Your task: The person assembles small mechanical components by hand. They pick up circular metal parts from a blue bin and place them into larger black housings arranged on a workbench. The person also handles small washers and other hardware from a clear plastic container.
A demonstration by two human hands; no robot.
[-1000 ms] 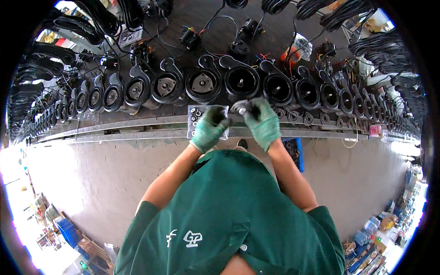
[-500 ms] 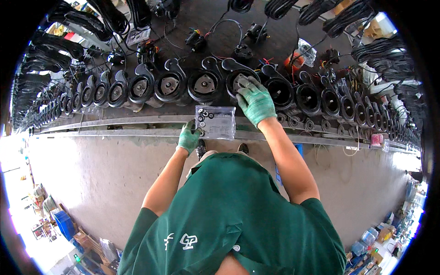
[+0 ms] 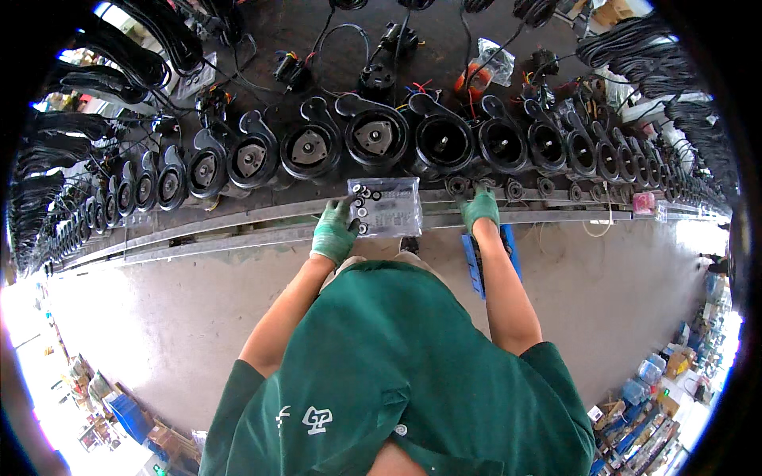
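The left hand (image 3: 333, 232) grips the clear plastic bag of small black rings (image 3: 386, 206) at the tabletop (image 3: 238, 226) edge, below the row of black pump housings (image 3: 373, 136); the right hand (image 3: 479, 208) rests right of the bag, holding nothing

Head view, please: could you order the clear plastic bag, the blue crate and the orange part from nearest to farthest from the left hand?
1. Clear plastic bag: held in the left hand.
2. Blue crate: lower right, on the floor.
3. Orange part: upper right, beyond the housings.
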